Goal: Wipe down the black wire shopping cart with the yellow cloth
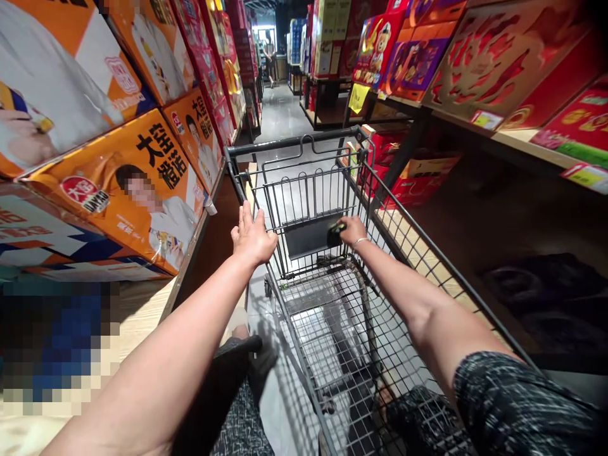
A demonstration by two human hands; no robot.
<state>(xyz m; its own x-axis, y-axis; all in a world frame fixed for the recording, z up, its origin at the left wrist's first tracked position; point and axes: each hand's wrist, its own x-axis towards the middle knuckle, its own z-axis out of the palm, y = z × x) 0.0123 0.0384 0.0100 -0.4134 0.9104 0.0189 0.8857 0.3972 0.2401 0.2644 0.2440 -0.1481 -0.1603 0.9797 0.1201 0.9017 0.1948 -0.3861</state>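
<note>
A black wire shopping cart (408, 218) stands in front of me, its handlebar (285, 144) at the far end. My left hand (253, 239) lies over the cart's left top rim, fingers stretched and spread. Inside the basket, my right hand (352, 232) is closed on a small dark object with yellow-green spots (334, 235); its kind is unclear. That object is right by the grey panel (304, 237) of the fold-down child seat. Through the wire bottom, the floor and parts of my legs show.
Stacked orange drink cartons (118, 190) line the shelf close on the left. On the right, a shelf (503, 142) holds red and purple gift boxes (413, 60). A tiled aisle (280, 107) runs ahead, with a person (270, 57) far down it.
</note>
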